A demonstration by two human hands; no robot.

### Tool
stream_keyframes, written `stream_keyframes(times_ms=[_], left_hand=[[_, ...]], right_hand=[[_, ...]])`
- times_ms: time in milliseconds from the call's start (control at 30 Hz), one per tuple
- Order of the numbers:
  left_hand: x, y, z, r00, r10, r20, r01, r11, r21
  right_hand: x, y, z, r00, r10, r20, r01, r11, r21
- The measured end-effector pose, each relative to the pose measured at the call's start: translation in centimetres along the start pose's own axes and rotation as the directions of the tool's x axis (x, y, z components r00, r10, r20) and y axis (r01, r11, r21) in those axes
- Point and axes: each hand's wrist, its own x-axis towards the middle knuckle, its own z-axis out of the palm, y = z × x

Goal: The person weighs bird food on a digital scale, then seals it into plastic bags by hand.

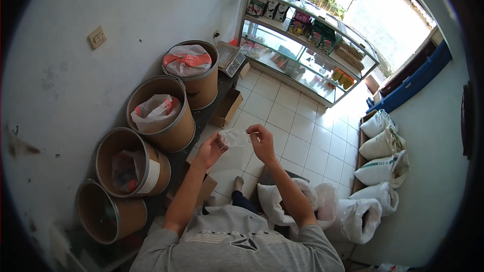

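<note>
A small clear plastic bag [234, 138] stretches between my two hands in front of my body. My left hand [210, 150] is closed around the bag's left end, where something small and pale reddish seems to show through; I cannot make out its kind. With bent fingers pinched together, my right hand [261, 140] grips the other end of the bag. Below the hands are the tiled floor and my foot.
Brown drums [132, 221] line the wall at left, some with plastic bags inside. A digital scale [230, 58] stands behind them. A glass display case [297, 45] crosses the back. Open white sacks [358, 219] stand at right, and a cardboard box [228, 109] lies beyond my hands.
</note>
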Motion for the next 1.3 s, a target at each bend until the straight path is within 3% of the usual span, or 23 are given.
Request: stream_keyframes(times_ms=[67,100,167,233,267,333,367,500,567,633,667,733,767,833,900,1067,1167,1267,1300], left_hand=[[1.6,-0.4,0.2,0.997,0.012,0.07,-0.012,1.0,0.007],[2.4,-0.7,1.3,0.997,0.033,0.065,-0.033,0.999,-0.002],[3.6,-1.1,4.3,0.996,0.021,-0.092,-0.014,0.997,0.076],[5.3,-1.8,4.2,0.998,0.045,-0.038,-0.04,0.993,0.114],[6.1,-1.9,4.1,0.999,0.042,0.023,-0.045,0.986,0.161],[6.8,-2.5,5.3,0.996,0.065,-0.054,-0.052,0.977,0.209],[7.1,-2.8,5.7,0.99,0.069,-0.121,-0.035,0.965,0.26],[9.1,-3.3,4.5,0.989,0.058,-0.134,-0.016,0.957,0.291],[9.1,-2.6,5.5,0.964,0.098,-0.248,-0.011,0.944,0.331],[9.6,-1.9,5.0,0.964,0.116,-0.238,-0.031,0.942,0.333],[9.7,-1.7,4.6,0.967,0.121,-0.225,-0.04,0.941,0.337],[9.6,-1.0,3.4,0.959,0.174,-0.224,-0.112,0.958,0.264],[9.6,-0.5,2.8,0.952,0.223,-0.212,-0.182,0.963,0.197],[9.9,0.4,1.3,0.934,0.225,-0.277,-0.195,0.972,0.131],[10.1,1.5,0.1,0.913,0.229,-0.337,-0.219,0.973,0.066],[10.2,4.8,-4.3,0.959,0.099,-0.265,-0.098,0.995,0.015],[9.5,7.0,-5.0,0.929,0.099,-0.357,-0.117,0.993,-0.028],[8.3,8.1,-8.5,0.894,0.16,-0.42,-0.197,0.979,-0.047],[7.4,8.4,-9.8,0.886,0.172,-0.431,-0.213,0.976,-0.049]], right_hand=[[1.9,-1.5,-0.8,0.889,-0.243,0.388,0.295,0.952,-0.079],[2.9,-1.7,-1.1,0.852,-0.202,0.483,0.296,0.947,-0.126],[4.9,0.3,-1.7,0.801,-0.161,0.577,0.32,0.929,-0.185],[6.6,1.8,-2.0,0.721,0.031,0.692,0.309,0.879,-0.362],[7.1,2.4,-2.4,0.705,0.023,0.709,0.323,0.879,-0.351],[7.4,1.9,-3.2,0.784,-0.051,0.619,0.378,0.83,-0.41],[7.9,2.3,-3.5,0.771,-0.052,0.634,0.386,0.83,-0.402],[10.5,4.3,-3.6,0.684,0.028,0.729,0.387,0.833,-0.395],[11.4,5.1,-2.9,0.652,0.058,0.756,0.359,0.854,-0.375],[11.6,4.7,-2.2,0.716,-0.08,0.693,0.421,0.842,-0.337],[11.9,4.6,-1.8,0.706,-0.076,0.704,0.421,0.845,-0.331],[12.6,4.5,-0.5,0.613,-0.025,0.79,0.535,0.748,-0.392],[13.1,4.5,0.2,0.605,-0.024,0.796,0.537,0.751,-0.385],[13.8,4.7,1.7,0.466,0.129,0.876,0.5,0.778,-0.381],[14.2,4.6,3.1,0.442,0.077,0.894,0.566,0.749,-0.344],[16.8,5.6,8.3,0.324,-0.043,0.945,0.681,0.704,-0.201],[18.6,5.6,12.3,0.274,-0.085,0.958,0.748,0.645,-0.157],[19.9,5.9,16.3,0.203,-0.12,0.972,0.709,0.703,-0.061],[20.5,5.8,17.7,0.15,-0.074,0.986,0.603,0.797,-0.032]])
